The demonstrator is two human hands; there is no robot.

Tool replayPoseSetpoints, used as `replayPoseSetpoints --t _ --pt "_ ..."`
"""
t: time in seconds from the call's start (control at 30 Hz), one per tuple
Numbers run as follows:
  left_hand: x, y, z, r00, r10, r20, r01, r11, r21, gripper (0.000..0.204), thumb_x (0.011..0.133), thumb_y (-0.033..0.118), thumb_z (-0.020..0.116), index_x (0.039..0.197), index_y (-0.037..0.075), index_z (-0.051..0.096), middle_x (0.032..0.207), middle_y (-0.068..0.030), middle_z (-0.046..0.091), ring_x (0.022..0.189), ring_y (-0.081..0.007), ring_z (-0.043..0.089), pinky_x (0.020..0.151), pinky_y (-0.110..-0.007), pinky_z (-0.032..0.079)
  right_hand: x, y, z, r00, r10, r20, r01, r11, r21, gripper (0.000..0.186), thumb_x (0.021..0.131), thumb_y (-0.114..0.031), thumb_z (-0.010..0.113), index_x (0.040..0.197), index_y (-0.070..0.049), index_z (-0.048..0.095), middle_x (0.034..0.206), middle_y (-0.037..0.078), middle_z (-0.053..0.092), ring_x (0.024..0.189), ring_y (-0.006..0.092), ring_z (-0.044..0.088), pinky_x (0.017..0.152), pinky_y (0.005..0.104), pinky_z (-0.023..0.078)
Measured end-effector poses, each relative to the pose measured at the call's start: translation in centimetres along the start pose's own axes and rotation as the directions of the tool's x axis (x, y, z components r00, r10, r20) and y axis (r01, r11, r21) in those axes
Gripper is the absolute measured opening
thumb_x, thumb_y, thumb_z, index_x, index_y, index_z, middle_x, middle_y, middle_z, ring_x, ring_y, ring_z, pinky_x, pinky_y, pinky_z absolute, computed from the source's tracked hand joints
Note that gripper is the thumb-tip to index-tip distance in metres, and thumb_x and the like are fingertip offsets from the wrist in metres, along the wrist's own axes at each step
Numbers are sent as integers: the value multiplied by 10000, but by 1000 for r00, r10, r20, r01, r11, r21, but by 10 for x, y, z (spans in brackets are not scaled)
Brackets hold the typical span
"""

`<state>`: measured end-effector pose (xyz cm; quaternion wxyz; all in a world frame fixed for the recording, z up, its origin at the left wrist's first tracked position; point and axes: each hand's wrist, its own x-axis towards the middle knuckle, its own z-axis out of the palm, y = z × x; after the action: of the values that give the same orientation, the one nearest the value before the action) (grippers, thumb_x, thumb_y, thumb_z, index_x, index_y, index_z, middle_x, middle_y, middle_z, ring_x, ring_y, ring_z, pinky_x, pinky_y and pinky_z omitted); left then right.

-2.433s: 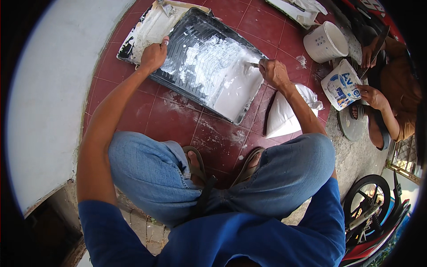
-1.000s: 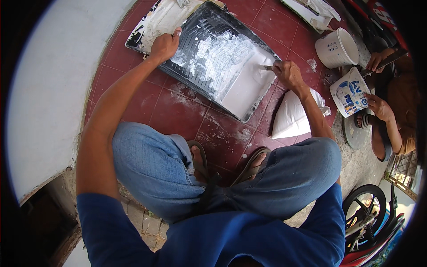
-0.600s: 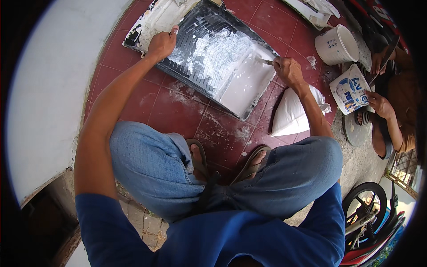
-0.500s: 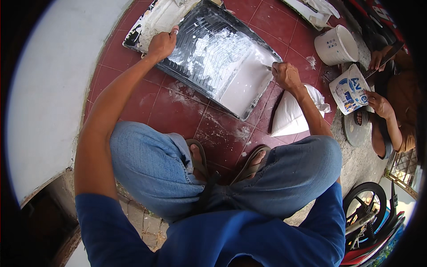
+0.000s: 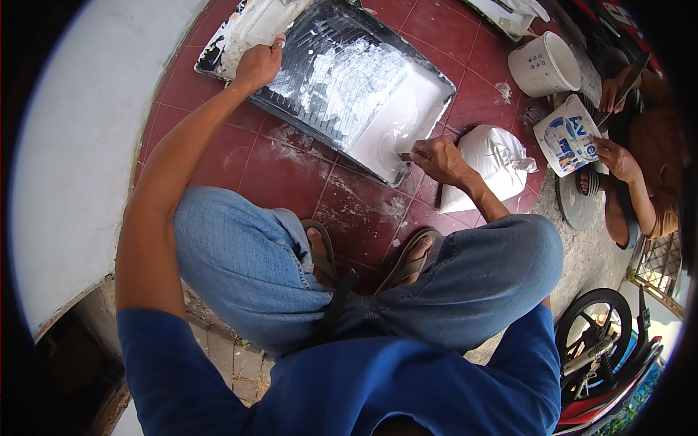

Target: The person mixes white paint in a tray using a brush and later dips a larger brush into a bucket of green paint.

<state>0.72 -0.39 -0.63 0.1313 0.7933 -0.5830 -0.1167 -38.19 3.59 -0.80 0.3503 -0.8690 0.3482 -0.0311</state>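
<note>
A black paint tray (image 5: 337,22), smeared with white and filled with pale wet material at its lower-right end, lies on the red tiles. My left hand (image 5: 259,67) is closed on its upper-left edge, thumb up, beside a paint-crusted tray (image 5: 217,51). My right hand (image 5: 436,158) grips the handle of a flat metal scraper (image 5: 404,157), whose blade is in the pale material near the tray's lower-right corner, partly hidden. A tied white bag (image 5: 488,163) lies just right of that hand.
A co-worker's hands (image 5: 614,160) hold a printed white bucket (image 5: 558,142) and a long flat blade (image 5: 627,83). Behind are another bucket (image 5: 538,62) and white items (image 5: 509,18). A white wall (image 5: 80,145) curves along the left; a motorcycle wheel (image 5: 592,334) is at lower right.
My right hand has moved down and left along the tray's wet end with the scraper, uncovering more of the bag. My left hand stays on the edge; the view has shifted slightly.
</note>
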Motion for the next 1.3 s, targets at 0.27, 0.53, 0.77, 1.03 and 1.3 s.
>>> replayPoseSetpoints --t 0.27,0.53,0.77,1.03,1.3 --pt "-2 7 -7 998 -31 59 30 999 15 730 892 517 237 744 -87 620 789 -307 583 824 -448 563 788 -464 427 -7 -3 -3 996 -86 -36 83 994 -77 146 787 -144 507 740 -30 584 658 169 576 619 333 578 601 403 454" --pt "-4 2 -5 999 28 -17 -28 1000 2 742 908 503 213 650 -91 576 682 -303 556 741 -460 551 723 -481 403 -4 -2 3 974 -208 -93 183 956 -229 126 774 -122 557 775 -1 593 630 169 569 589 324 573 574 390 451" --pt "-4 11 -12 999 6 50 -7 1000 15 730 896 511 234 707 -81 616 751 -301 580 796 -455 561 773 -466 429 2 -2 -16 986 -147 -79 105 912 -397 140 781 -137 483 720 -21 533 634 160 576 608 331 580 558 416 460" --pt "-6 7 -10 998 58 1 -58 998 -19 681 904 457 244 706 -80 614 766 -304 578 808 -460 555 795 -456 426 3 -2 12 961 -269 -57 252 943 -216 115 774 -111 523 738 -8 560 618 181 557 599 338 570 575 413 442" --pt "-4 2 -8 1000 13 2 -13 1000 -7 677 906 453 241 716 -79 615 777 -300 582 829 -454 554 798 -464 420 6 -7 -16 972 -92 -218 23 954 -299 110 766 -120 512 733 -20 543 636 164 577 611 334 583 581 423 462"
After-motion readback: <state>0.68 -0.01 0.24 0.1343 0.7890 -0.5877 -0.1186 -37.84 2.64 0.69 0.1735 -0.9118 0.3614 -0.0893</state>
